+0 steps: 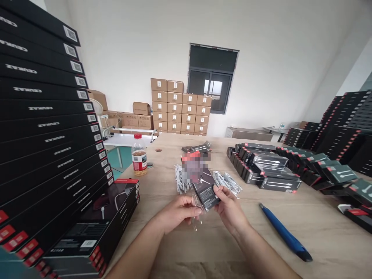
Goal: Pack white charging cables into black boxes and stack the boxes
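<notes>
Holds 1 dark box (pixel 207 193) above table (pixel 180 248) in R hand (pixel 229 207), w/ long axis slanted away & L — pinches clear wrap (pixel 196 200) at near end w/ L hand (pixel 183 209). Has 2 white cable clumps (pixel 180 179) flanking far end, 1 blue tool (pixel 285 234) to R, 1 bottle (pixel 139 157) & tall black box stack (pixel 58 139) to L.

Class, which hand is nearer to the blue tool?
Right. The right hand is left of the blue tool; the left hand is farther left, beyond the right one.
</notes>
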`<action>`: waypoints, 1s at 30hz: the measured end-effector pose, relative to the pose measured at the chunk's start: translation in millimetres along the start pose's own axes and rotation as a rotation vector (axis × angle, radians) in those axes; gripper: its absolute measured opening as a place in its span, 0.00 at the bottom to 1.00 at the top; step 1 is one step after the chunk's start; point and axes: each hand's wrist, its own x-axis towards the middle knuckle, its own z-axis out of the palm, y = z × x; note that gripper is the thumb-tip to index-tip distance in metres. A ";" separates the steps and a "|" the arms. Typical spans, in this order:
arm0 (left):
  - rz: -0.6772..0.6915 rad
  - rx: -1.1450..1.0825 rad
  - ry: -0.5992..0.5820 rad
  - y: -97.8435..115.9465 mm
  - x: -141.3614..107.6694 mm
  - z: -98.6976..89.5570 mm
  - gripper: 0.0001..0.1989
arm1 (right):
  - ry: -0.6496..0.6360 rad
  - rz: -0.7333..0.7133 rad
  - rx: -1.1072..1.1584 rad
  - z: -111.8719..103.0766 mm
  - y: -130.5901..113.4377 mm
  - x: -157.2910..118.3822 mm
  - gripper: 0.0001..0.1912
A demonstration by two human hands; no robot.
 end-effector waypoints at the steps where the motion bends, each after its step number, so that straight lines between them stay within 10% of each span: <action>1: -0.016 -0.012 -0.026 1.3 -1.8 -1.0 0.18 | -0.003 0.008 0.016 0.9 0.3 -0.7 0.19; 5: -0.062 0.035 -0.016 2.0 -4.6 -5.0 0.14 | 0.093 0.043 0.137 1.6 -0.1 -1.2 0.17; 13: 0.020 -0.081 0.412 -14.3 13.8 -0.6 0.11 | -0.033 0.058 0.023 3.9 1.9 -5.4 0.16; 23: 0.149 -0.593 0.219 10.0 6.2 23.0 0.17 | -0.028 -0.132 -0.070 9.6 8.1 -9.0 0.18; 30: 0.161 -0.578 0.302 10.3 2.4 19.9 0.19 | -0.034 0.153 -0.046 7.4 4.1 -8.1 0.24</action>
